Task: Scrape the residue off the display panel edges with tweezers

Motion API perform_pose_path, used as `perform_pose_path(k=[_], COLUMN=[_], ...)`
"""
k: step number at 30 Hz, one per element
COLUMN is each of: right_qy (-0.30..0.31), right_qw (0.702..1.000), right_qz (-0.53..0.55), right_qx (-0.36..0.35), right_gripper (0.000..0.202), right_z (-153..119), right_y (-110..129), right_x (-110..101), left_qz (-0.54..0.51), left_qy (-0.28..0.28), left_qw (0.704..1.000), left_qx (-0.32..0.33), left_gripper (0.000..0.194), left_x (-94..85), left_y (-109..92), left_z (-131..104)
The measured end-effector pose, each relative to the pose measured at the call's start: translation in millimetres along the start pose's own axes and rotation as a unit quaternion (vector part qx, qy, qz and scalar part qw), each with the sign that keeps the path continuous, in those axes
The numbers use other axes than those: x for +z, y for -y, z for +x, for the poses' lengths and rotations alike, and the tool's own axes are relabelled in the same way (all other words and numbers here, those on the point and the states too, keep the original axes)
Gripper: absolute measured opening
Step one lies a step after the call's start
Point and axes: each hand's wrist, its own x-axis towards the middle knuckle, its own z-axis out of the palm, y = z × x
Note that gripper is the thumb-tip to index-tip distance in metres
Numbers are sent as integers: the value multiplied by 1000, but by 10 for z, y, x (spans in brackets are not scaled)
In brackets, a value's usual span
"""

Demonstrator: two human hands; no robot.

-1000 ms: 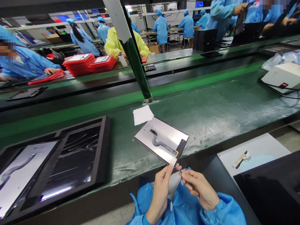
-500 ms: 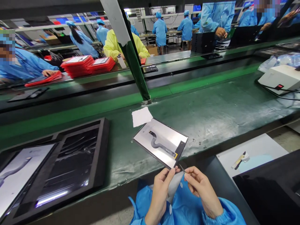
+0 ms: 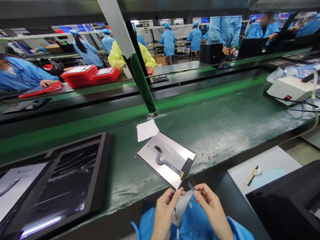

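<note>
An LCD screen panel (image 3: pixel 166 151), silvery back up with a grey ribbon cable (image 3: pixel 160 159) on it, rests tilted at the bench's near edge. My left hand (image 3: pixel 166 208) pinches its near corner between thumb and fingers. In my right hand (image 3: pixel 208 203) is a pair of tweezers (image 3: pixel 191 186), gripped between thumb and fingers. Their tips point up and left, a little apart from the panel's corner. White paper sheets (image 3: pixel 147 130) lie against the panel's far corner. Below my left hand a thin dark sliver shows, too small to name.
At left, a black foam tray (image 3: pixel 103 166) holds another screen panel (image 3: pixel 22 186). Dark scraps (image 3: pixel 208 156) dot the bench right of my panel. A white machine (image 3: pixel 292 90) with cables stands far right. Below it, a white board (image 3: pixel 277 166) carries a knife-like tool (image 3: pixel 252 176). A post (image 3: pixel 140 80) rises ahead.
The view has shifted slightly, so the bench sits lower and more to the left. The tweezers' tips have moved a little away from my left fingertips and show more clearly. Both grips remain.
</note>
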Motion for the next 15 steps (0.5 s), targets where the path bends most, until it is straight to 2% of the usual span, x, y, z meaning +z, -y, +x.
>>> perform_pose_path(k=[5, 15], right_qy=[11, -7], right_qw=[999, 999], right_qz=[-27, -32], right_qx=[-13, -18], right_gripper=[54, 58], right_z=[7, 33], right_y=[30, 39], right_x=[-32, -3], left_qz=[-13, -47], left_qy=[-50, -83], left_qw=[999, 995], left_qx=[2, 19], left_gripper=[53, 50], left_x=[3, -96], left_y=[-24, -4], left_z=[-69, -124])
